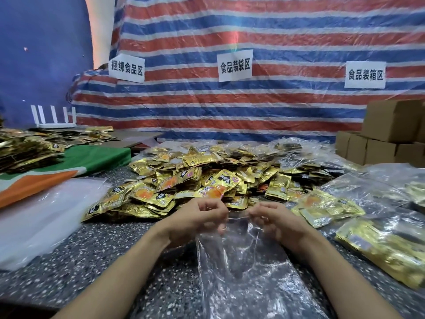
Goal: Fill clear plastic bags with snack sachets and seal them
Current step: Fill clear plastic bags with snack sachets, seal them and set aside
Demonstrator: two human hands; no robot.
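Observation:
A clear plastic bag [239, 268] lies flat on the speckled table [96, 254], its mouth pointing away from me. My left hand [200, 217] pinches the left side of the bag's mouth and my right hand [273, 221] pinches the right side. I see no sachets inside the bag. Just beyond my hands lies a big heap of gold snack sachets [195, 183].
Filled clear bags of sachets [368, 226] lie at the right. A stack of empty clear bags [39, 215] sits at the left, beside a green and orange cloth [76, 162] with more sachets [25, 148]. Cardboard boxes [388, 132] stand at the back right against a striped tarpaulin [230, 107].

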